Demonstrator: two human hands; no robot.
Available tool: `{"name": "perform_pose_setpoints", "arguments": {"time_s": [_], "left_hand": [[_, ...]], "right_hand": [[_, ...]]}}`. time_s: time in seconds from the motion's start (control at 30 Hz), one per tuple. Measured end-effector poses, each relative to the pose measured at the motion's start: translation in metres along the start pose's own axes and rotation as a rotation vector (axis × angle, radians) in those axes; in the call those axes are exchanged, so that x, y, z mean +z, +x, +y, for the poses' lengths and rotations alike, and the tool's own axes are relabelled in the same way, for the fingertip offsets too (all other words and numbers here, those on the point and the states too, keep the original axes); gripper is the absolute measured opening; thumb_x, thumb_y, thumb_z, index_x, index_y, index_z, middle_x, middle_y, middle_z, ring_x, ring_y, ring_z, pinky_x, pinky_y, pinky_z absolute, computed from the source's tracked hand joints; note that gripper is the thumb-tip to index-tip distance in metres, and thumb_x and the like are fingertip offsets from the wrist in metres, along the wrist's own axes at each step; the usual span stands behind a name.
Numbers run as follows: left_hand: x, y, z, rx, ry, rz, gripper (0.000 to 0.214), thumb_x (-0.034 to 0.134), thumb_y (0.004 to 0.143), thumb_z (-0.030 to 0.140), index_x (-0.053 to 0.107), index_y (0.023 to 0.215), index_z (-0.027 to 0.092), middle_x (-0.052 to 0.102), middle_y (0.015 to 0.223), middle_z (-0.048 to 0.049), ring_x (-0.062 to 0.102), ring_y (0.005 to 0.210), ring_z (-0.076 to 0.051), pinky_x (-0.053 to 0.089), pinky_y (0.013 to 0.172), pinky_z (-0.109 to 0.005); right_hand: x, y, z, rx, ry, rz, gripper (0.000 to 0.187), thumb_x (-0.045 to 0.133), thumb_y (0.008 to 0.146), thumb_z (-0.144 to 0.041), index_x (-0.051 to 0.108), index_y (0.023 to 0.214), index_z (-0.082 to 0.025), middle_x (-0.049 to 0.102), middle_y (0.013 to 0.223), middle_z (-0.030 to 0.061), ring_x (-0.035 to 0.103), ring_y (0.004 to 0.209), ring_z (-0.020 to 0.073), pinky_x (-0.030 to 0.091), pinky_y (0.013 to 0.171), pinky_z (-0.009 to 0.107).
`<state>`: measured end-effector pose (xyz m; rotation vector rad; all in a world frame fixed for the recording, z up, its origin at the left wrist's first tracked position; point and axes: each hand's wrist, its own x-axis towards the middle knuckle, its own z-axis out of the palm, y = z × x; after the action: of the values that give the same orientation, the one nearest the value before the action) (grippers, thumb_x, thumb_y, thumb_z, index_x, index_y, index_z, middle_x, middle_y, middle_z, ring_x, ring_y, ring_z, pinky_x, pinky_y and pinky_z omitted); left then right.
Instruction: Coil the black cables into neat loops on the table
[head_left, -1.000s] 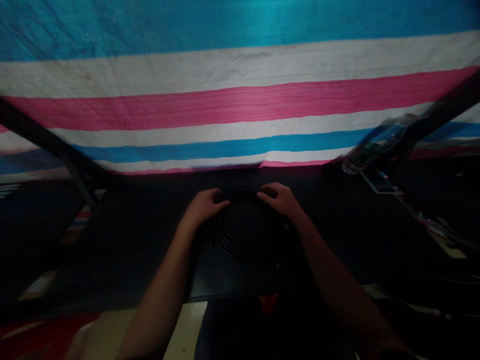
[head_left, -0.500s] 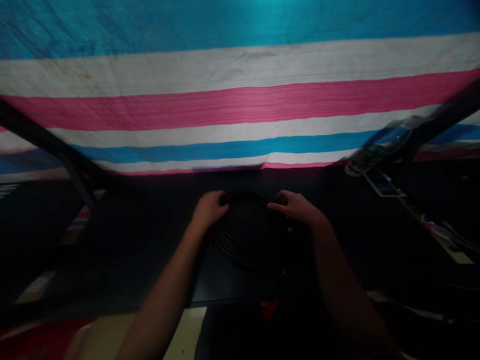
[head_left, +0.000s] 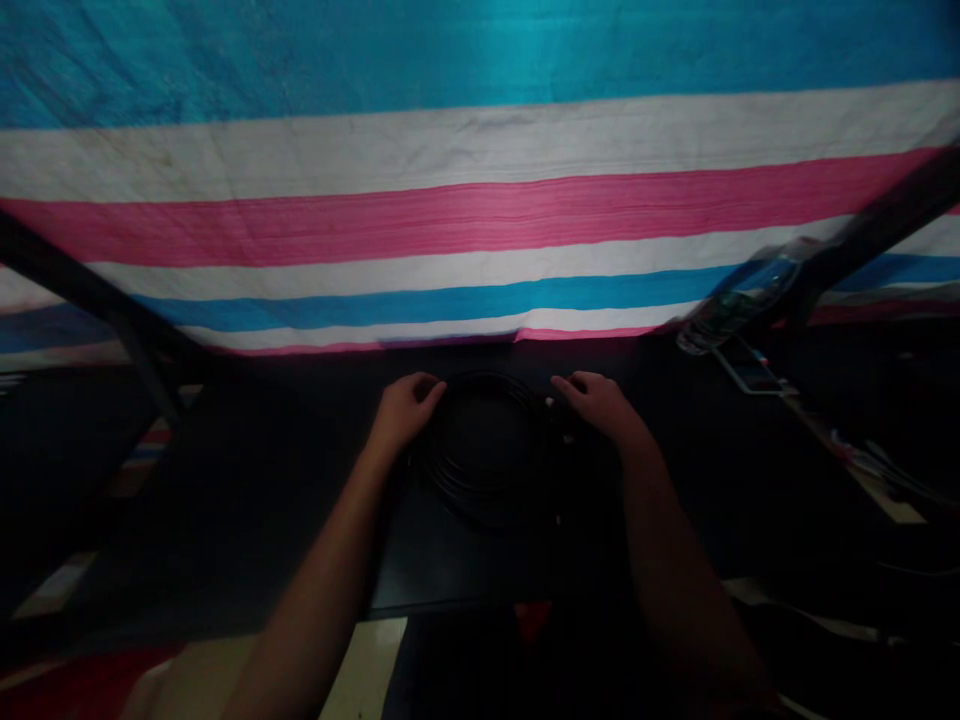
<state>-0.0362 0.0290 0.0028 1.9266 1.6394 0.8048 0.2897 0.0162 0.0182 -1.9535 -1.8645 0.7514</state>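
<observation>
The head view looks down on a dark tabletop [head_left: 285,480] in a dim room, where only the wall of cloth behind is well lit. A coil of black cable [head_left: 484,450] lies flat in the middle of the tabletop, between the two forearms and nearer the far edge than the near one.

The left hand [head_left: 405,405] is at the coil's upper left rim with its fingers curled, its grip closed on the outer loops. The right hand [head_left: 600,405] rests at the upper right rim with its fingers stretched toward the cable. The shadow there is too deep to tell whether its grip is clenched on the cable or lies loose against it.

A striped cloth [head_left: 480,200] hangs behind the tabletop and fills the upper half of the view with teal, white, pink and blue bands. A dark slanted bar [head_left: 90,295] crosses the cloth on the left and another bar [head_left: 877,225] on the right.

At the right, a clear plastic bottle [head_left: 731,305] lies tilted by the bar, with a flat device [head_left: 750,375] just beside it. Both are well apart from the coil. Past the tabletop's near edge a pale floor [head_left: 375,660] shows, with a small red patch [head_left: 532,615] in shadow.
</observation>
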Motion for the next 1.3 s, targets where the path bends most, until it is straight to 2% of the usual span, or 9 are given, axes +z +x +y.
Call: {"name": "perform_pose_setpoints", "arguments": {"time_s": [0.07,0.13,0.2,0.43,0.57,0.8,0.97,1.17,1.3], "left_hand": [[-0.001,0.001,-0.001,-0.01,-0.008,-0.03,0.032,0.06,0.09,0.044,0.074,0.101,0.018,0.077,0.1,-0.0094,0.071,0.093,-0.026,0.055,0.084,-0.036],[0.001,0.001,-0.002,-0.006,-0.02,-0.06,0.035,0.06,0.091,0.044,0.074,0.107,0.017,0.076,0.108,-0.0106,0.07,0.1,-0.027,0.054,0.09,-0.038],[0.005,0.001,-0.004,0.023,-0.012,-0.067,0.04,0.06,0.091,0.045,0.072,0.115,0.015,0.074,0.115,-0.0127,0.069,0.106,-0.028,0.053,0.095,-0.04],[0.011,0.005,-0.015,0.14,0.015,-0.11,0.038,0.064,0.087,0.033,0.069,0.121,0.016,0.071,0.115,-0.0127,0.067,0.107,-0.027,0.052,0.096,-0.043],[0.01,0.006,-0.018,0.143,0.02,-0.126,0.039,0.062,0.088,0.033,0.069,0.122,0.015,0.071,0.116,-0.0136,0.067,0.107,-0.027,0.051,0.097,-0.043],[0.007,0.007,-0.021,0.171,0.033,-0.143,0.041,0.06,0.089,0.031,0.068,0.124,0.011,0.071,0.115,-0.0152,0.067,0.106,-0.028,0.052,0.097,-0.043],[0.005,0.007,-0.021,0.169,0.043,-0.161,0.037,0.06,0.089,0.029,0.069,0.122,0.015,0.071,0.114,-0.0118,0.068,0.104,-0.026,0.052,0.097,-0.042],[0.007,0.008,-0.024,0.158,0.028,-0.145,0.038,0.06,0.088,0.031,0.068,0.122,0.016,0.071,0.117,-0.0118,0.067,0.108,-0.026,0.051,0.099,-0.043],[0.004,0.007,-0.023,0.179,0.015,-0.168,0.039,0.06,0.089,0.031,0.067,0.124,0.016,0.07,0.117,-0.0127,0.067,0.107,-0.026,0.051,0.099,-0.044]], "right_hand": [[-0.009,-0.004,0.006,0.096,0.038,-0.285,0.031,0.054,0.092,-0.039,0.064,0.075,-0.016,0.07,0.073,0.0097,0.061,0.058,0.0174,0.042,0.054,0.029],[-0.013,-0.008,0.009,0.111,0.1,-0.524,0.024,0.055,0.09,-0.032,0.064,0.074,-0.016,0.071,0.072,0.0088,0.057,0.05,0.0144,0.04,0.048,0.027],[-0.012,-0.01,0.009,0.098,0.14,-0.596,0.02,0.056,0.088,-0.028,0.063,0.074,-0.015,0.071,0.072,0.0084,0.056,0.047,0.0128,0.039,0.046,0.026],[-0.004,-0.002,0.008,0.083,0.237,-0.494,0.023,0.051,0.091,-0.026,0.059,0.073,-0.016,0.065,0.059,0.0047,0.056,0.045,0.0125,0.039,0.043,0.024],[-0.008,-0.003,0.009,0.076,0.306,-0.557,0.008,0.055,0.084,-0.017,0.062,0.082,-0.014,0.066,0.062,0.0039,0.063,0.053,0.0142,0.042,0.046,0.023],[-0.005,0.0,0.015,-0.009,0.393,-0.573,0.012,0.064,0.081,-0.024,0.064,0.087,-0.013,0.068,0.068,0.0044,0.062,0.053,0.0138,0.048,0.048,0.024],[-0.004,0.006,0.022,0.007,0.417,-0.451,0.011,0.065,0.079,-0.023,0.064,0.085,-0.014,0.069,0.069,0.0048,0.064,0.054,0.0132,0.049,0.051,0.024],[-0.002,0.006,0.023,0.063,0.413,-0.568,0.022,0.066,0.081,-0.035,0.064,0.082,-0.014,0.07,0.065,0.0077,0.067,0.055,0.0174,0.049,0.046,0.025],[0.006,0.012,0.02,0.033,0.367,-0.275,0.02,0.062,0.082,-0.034,0.063,0.079,-0.014,0.066,0.059,0.0056,0.063,0.05,0.0159,0.048,0.046,0.026]]}}
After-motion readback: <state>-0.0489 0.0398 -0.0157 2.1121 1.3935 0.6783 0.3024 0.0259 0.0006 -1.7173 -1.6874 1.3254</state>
